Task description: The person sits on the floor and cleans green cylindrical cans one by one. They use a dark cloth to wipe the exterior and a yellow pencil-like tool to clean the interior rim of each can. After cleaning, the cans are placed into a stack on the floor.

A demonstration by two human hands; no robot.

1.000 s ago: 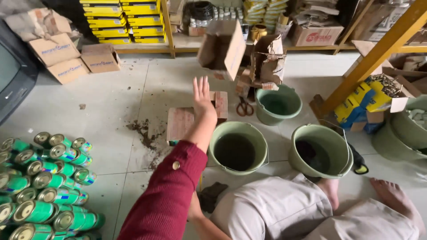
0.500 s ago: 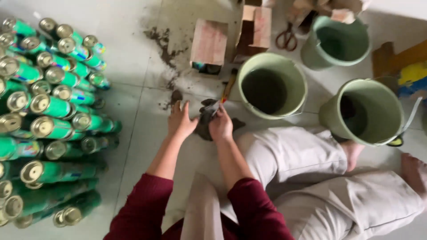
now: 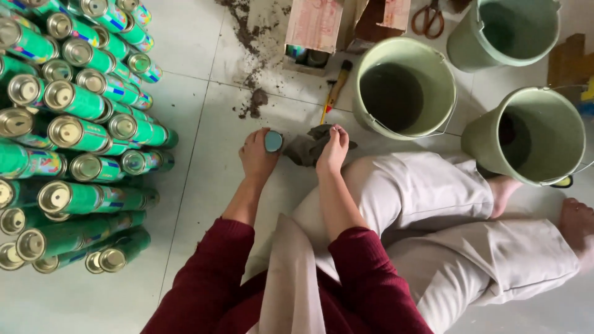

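I sit on the tiled floor in dark red sleeves and pale trousers. My left hand [image 3: 257,156] holds a small round blue-green cap [image 3: 273,141] at its fingertips, just above the floor. My right hand [image 3: 332,150] pinches the edge of a dark grey rag [image 3: 305,149] that lies crumpled on the floor between both hands. A small brush with a yellow and red handle [image 3: 335,91] lies just beyond the rag.
A stack of green spray cans [image 3: 74,133] lies on its side at the left. Three green buckets [image 3: 403,86] [image 3: 532,135] [image 3: 506,31] stand at the right. A cardboard box [image 3: 314,31], scissors [image 3: 428,18] and spilled dirt [image 3: 252,102] are ahead.
A second ago my left hand was raised with a box in the air. Both hands then came down to the rag. The left hand now holds a blue-green cap.
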